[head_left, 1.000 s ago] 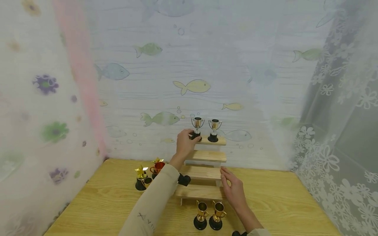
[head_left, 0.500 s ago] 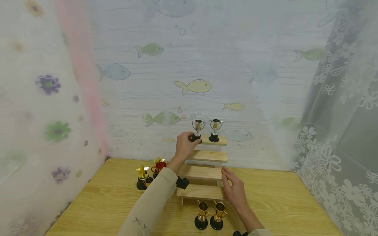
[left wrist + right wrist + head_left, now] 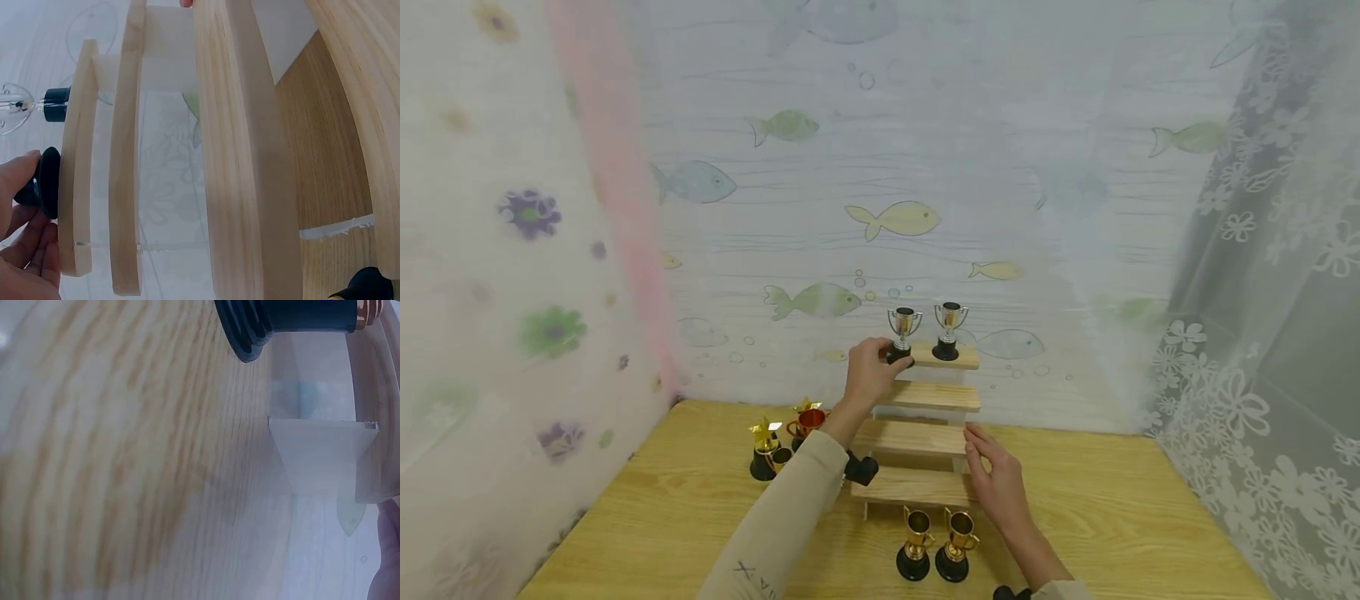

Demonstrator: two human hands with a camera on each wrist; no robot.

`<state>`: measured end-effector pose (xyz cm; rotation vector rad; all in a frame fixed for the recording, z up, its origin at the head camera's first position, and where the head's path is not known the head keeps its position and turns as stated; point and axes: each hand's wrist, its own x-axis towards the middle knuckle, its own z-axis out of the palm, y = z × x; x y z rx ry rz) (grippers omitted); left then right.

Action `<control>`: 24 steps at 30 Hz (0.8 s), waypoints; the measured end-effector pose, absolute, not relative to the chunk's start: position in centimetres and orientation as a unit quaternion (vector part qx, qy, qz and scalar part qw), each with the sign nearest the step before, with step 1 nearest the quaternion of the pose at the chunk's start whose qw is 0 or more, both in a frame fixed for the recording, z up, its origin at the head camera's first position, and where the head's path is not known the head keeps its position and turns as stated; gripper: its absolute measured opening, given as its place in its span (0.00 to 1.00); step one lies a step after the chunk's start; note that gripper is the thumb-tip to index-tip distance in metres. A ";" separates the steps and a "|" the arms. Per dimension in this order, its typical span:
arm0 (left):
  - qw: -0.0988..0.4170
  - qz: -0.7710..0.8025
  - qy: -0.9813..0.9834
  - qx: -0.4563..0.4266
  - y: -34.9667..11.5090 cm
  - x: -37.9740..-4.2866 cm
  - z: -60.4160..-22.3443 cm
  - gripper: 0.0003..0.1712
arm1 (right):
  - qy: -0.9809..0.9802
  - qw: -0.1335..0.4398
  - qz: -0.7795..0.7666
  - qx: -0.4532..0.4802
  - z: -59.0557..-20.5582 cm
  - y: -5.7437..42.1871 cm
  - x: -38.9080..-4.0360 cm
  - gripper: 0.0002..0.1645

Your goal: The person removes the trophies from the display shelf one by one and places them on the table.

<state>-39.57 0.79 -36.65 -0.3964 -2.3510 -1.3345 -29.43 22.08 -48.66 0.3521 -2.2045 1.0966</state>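
My left hand [image 3: 871, 372] pinches the black base of a silver trophy cup [image 3: 904, 322] at the left end of the top step. In the left wrist view, thumb and fingers [image 3: 25, 240] are around that base [image 3: 49, 181], which stands right at the board. A second silver trophy cup [image 3: 950, 318] stands upright to its right on the same step. My right hand [image 3: 1000, 479] rests at the right side of the wooden stepped stand [image 3: 917, 437], fingers nearly straight along its lower steps. Part of this hand [image 3: 386, 550] shows at the right wrist view's edge.
Two gold trophy cups [image 3: 917, 533] stand in front of the stand. Left of it, partly behind my left sleeve [image 3: 790, 517], are a gold star trophy [image 3: 764, 446], a red cup [image 3: 809, 422] and other small trophies. A fish-patterned curtain [image 3: 902, 150] hangs behind the wooden table [image 3: 1097, 500].
The silver trophy cup in my left hand has shifted slightly down and toward the front relative to the other silver one. My right hand stays at the stand's side. The head view has shifted slightly.
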 end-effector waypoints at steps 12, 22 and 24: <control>0.203 -0.496 -0.832 -0.145 0.2 -38.3 -37.1 0.21 | -0.840 0.327 0.413 0.135 -48.6 22.0 -29.3 0.17; 0.199 -0.502 -0.829 -0.146 -0.2 -37.2 -38.2 0.17 | -0.842 0.313 0.421 0.128 -48.5 22.0 -29.2 0.18; 0.197 -0.505 -0.827 -0.148 -0.3 -37.0 -38.4 0.17 | -0.841 0.313 0.422 0.128 -48.4 22.0 -29.2 0.18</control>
